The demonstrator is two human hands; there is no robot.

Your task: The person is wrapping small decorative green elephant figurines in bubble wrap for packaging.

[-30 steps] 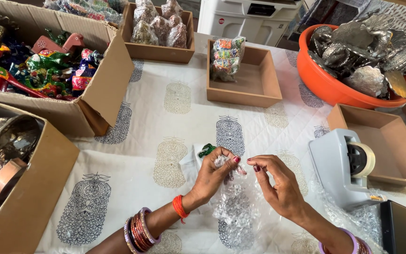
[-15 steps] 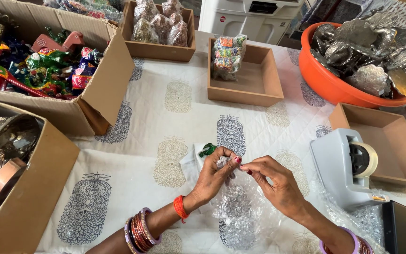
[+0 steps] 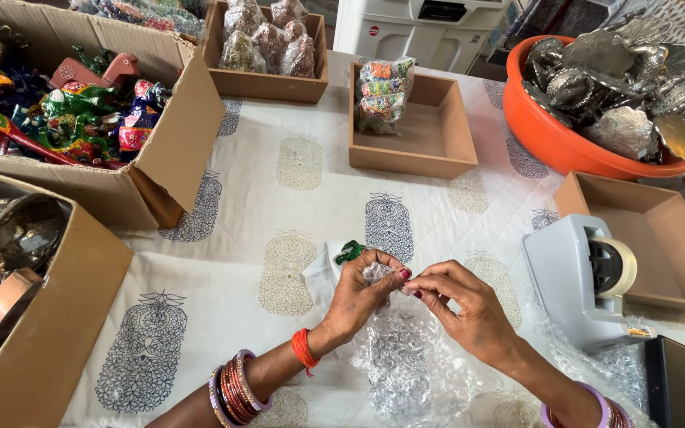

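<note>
Both hands, left hand and right hand, pinch one bubble-wrap bundle; fingertips meeting.

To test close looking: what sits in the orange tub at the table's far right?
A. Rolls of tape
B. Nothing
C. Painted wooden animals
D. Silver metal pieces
D: the orange tub is piled with silver metal pieces, while the painted animals lie in a cardboard box on the far left.
</note>
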